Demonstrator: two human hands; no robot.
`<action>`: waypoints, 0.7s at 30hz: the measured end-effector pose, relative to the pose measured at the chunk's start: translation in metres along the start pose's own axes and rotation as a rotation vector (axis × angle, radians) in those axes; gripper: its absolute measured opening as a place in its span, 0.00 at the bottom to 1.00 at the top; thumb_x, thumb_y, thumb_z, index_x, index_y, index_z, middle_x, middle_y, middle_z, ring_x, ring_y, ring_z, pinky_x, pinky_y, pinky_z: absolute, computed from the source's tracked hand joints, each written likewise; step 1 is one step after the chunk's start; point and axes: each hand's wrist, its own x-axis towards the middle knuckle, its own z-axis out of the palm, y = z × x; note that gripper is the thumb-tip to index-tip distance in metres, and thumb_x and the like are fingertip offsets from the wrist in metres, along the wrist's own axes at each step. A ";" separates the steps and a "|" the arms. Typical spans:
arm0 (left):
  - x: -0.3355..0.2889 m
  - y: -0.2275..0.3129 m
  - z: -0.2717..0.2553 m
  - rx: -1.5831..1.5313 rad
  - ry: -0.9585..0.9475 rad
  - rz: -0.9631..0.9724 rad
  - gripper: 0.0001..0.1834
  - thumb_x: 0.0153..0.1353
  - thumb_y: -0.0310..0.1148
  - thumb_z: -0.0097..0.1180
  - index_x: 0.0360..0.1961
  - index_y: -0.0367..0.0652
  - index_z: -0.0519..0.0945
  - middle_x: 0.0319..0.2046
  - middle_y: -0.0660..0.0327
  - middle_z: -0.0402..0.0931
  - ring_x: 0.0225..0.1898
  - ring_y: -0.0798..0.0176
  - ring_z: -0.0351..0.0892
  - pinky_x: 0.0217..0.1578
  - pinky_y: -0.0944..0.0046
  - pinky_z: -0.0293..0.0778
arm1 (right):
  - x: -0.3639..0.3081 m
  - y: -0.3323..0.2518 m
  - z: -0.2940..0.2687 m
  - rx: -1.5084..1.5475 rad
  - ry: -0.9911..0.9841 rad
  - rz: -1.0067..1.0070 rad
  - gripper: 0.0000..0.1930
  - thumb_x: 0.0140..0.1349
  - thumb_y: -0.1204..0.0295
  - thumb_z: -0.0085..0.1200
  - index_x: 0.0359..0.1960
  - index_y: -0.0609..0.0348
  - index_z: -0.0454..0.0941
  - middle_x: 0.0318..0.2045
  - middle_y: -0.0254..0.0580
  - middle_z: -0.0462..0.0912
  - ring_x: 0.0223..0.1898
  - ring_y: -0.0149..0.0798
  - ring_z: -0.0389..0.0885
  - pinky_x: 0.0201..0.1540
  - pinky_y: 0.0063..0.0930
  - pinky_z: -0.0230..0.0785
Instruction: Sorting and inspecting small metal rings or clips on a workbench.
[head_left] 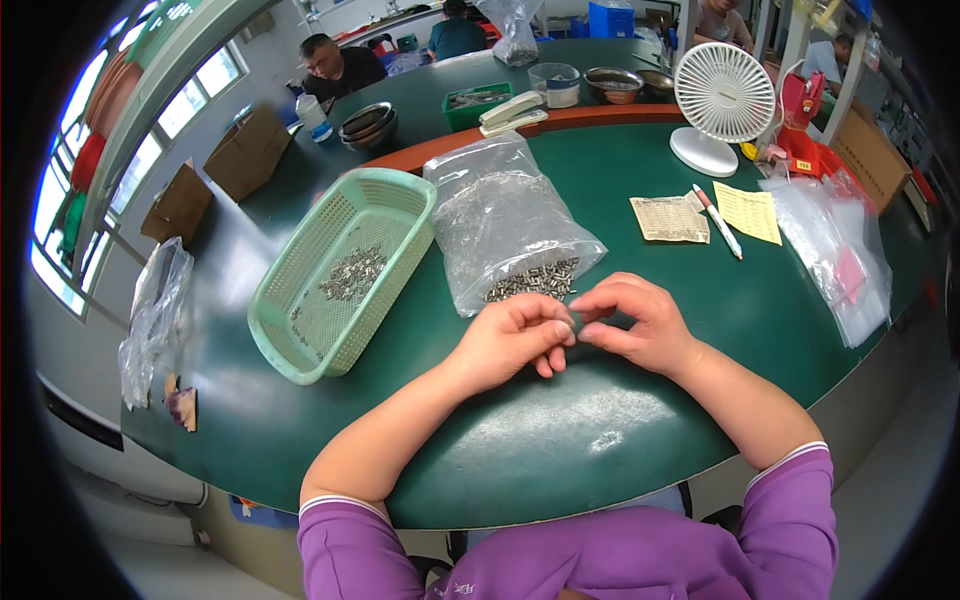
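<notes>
Both hands meet over the table just in front of a clear plastic bag (495, 205) that has many small metal cylinders (535, 280) gathered at its near end. My left hand (512, 338) is closed, its thumb pressed to curled fingers; whatever it pinches is too small to make out. Close against its fingertips, my right hand (640, 322) curves with thumb and forefinger apart, and nothing shows between them. Left of the bag stands a light green mesh basket (280, 285) holding a loose pile of similar small metal pieces (352, 273).
Right of the bag lie two paper slips (670, 220), a pen (718, 222) and flat plastic bags (835, 260). A white fan (705, 150), staplers (513, 115), metal bowls (612, 86) and a green tray (478, 103) stand farther back. Other people sit beyond.
</notes>
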 end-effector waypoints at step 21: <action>-0.076 0.087 -0.138 1.305 1.374 0.429 0.11 0.62 0.30 0.62 0.44 0.38 0.80 0.35 0.61 0.81 0.37 0.66 0.81 0.41 0.66 0.77 | -0.002 0.024 0.005 -0.417 -0.004 0.074 0.15 0.58 0.73 0.58 0.48 0.49 0.80 0.45 0.38 0.77 0.49 0.43 0.76 0.51 0.38 0.71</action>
